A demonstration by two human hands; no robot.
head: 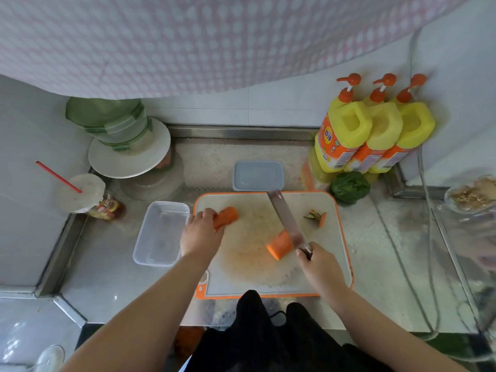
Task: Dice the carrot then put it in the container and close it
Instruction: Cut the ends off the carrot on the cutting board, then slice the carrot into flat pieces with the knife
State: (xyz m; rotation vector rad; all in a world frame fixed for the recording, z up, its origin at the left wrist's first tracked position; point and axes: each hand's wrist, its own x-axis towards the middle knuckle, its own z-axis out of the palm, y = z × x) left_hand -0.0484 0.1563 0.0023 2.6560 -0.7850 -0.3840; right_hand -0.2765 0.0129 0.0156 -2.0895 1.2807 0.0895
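Two carrot pieces lie on the orange-rimmed cutting board [332,264]. My left hand [200,232] grips one carrot piece [226,216] near the board's left edge. My right hand [319,264] holds a knife [288,221] by its handle, the blade slanting up over the second carrot piece [279,245] in the board's middle. The cut carrot top [318,216] lies at the board's right. An open clear container [161,233] sits just left of the board. Its grey lid [258,176] rests behind the board.
Three yellow detergent bottles [373,130] stand at the back right, with a green vegetable [349,187] in front of them. A cup with a red straw [83,193] and stacked plates [128,154] stand at the back left. A cable [426,237] runs down the right side.
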